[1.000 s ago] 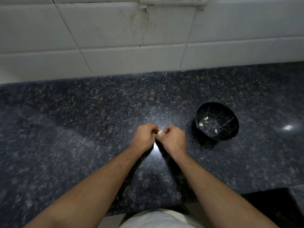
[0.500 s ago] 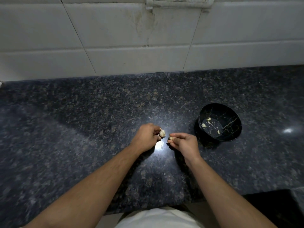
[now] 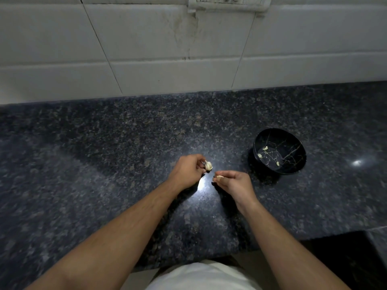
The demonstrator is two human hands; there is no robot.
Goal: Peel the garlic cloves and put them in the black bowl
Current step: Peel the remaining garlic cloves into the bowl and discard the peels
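Fingers of the left hand [image 3: 187, 171], at the middle of the frame, curl round the garlic bulb [image 3: 208, 165], which pokes out past the fingertips on the hand's right side. Just to its right, and a little lower, the right hand [image 3: 232, 183] pinches a single clove [image 3: 219, 177] between thumb and fingertips; the two hands are apart, with a bright glare spot on the counter [image 3: 104, 164] between them. Whether the clove carries any skin is too small to tell.

The step in hand looks like stripping this one clove. To do it well, I would keep the bulb parked in the left hand, bring a free left finger or thumbnail across to catch the papery skin at the clove's tip, and roll the clove so the skin slips off in one piece, not in bits. Keeping it low over the counter means a slip costs little.

Right of the hands, in the right part of the frame, sits the black bowl [image 3: 293, 170], upright on the counter. It holds three small pale cloves, spread apart on its gold-veined bottom.
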